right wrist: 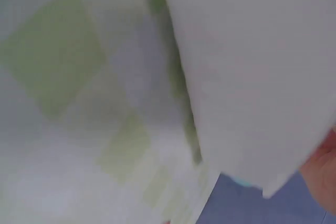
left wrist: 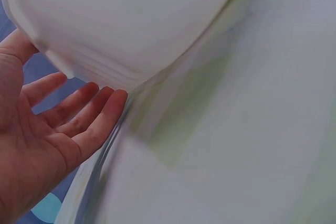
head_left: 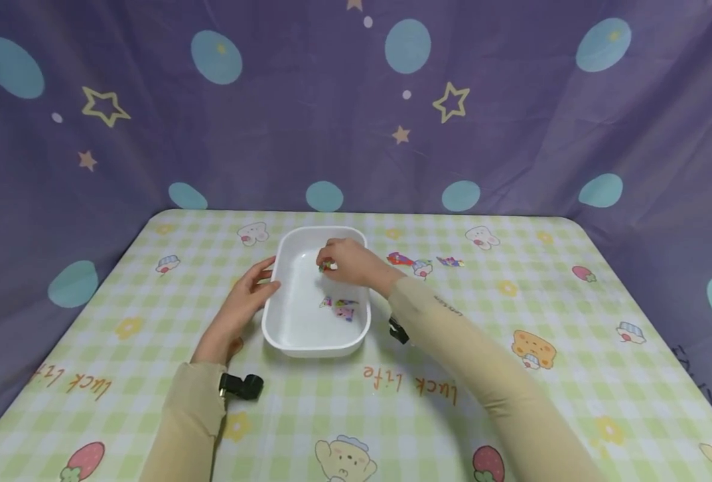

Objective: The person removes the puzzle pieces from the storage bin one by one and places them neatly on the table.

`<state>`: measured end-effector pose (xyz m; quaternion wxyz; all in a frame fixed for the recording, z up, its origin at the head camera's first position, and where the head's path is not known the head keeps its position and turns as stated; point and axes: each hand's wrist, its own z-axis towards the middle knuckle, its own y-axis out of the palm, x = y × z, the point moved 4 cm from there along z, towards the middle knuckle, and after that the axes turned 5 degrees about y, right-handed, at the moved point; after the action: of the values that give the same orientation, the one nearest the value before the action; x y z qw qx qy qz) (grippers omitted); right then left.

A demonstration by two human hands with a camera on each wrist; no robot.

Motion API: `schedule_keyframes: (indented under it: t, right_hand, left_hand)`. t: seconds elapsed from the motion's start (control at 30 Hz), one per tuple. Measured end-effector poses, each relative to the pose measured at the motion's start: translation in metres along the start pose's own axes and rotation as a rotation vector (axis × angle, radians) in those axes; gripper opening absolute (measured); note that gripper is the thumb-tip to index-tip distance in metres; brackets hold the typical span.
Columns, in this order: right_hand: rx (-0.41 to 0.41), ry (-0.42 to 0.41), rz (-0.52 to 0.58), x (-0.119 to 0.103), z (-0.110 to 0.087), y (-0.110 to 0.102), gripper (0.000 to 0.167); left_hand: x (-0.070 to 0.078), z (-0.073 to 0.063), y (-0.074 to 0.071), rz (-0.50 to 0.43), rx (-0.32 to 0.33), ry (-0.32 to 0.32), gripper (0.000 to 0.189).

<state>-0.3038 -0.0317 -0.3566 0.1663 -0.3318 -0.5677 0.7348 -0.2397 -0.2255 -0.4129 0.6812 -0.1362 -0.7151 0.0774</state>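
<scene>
A white plastic tub (head_left: 316, 351) with rounded corners stands on the table. My left hand (head_left: 246, 301) is at the tub's left side; in the left wrist view its loosely extended fingers (left wrist: 107, 111) lie along the outer wall. Over the inside of the tub, my right hand (head_left: 349, 261) pinches a small multicoloured piece (head_left: 325, 266), mostly hidden by the fingers. Several similar colourful printed pieces (head_left: 344, 312) lie on the tub's floor. In the right wrist view the tub's outer wall (right wrist: 252, 77) fills much of the frame, with only a bit of the hand showing.
To the right of the tub, more small pieces lie on the table: a red and purple one (head_left: 399, 258) and a mixed-colour one (head_left: 450, 262). A green checked tablecloth (head_left: 343, 402) with cartoon prints covers the table. Behind hangs a purple curtain (head_left: 331, 120).
</scene>
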Motion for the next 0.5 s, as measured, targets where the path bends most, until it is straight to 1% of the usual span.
schedule_keyframes:
  t: [0.1, 0.23, 0.4, 0.5]
  right_hand:
    - [0.041, 0.001, 0.019, 0.006, -0.005, -0.009, 0.019]
    - [0.054, 0.015, 0.027, 0.016, -0.013, -0.02, 0.019]
    - [0.074, 0.039, 0.018, 0.03, -0.023, -0.03, 0.019]
    - [0.093, 0.063, 0.025, 0.039, -0.029, -0.037, 0.019]
  left_hand:
    - [-0.001, -0.001, 0.0, -0.005, 0.003, -0.004, 0.058]
    - [-0.002, -0.001, 0.001, -0.006, -0.001, -0.016, 0.057]
    - [-0.001, -0.001, 0.001, -0.005, -0.004, 0.009, 0.057]
    - [0.0, -0.001, 0.001, -0.006, -0.005, 0.01, 0.057]
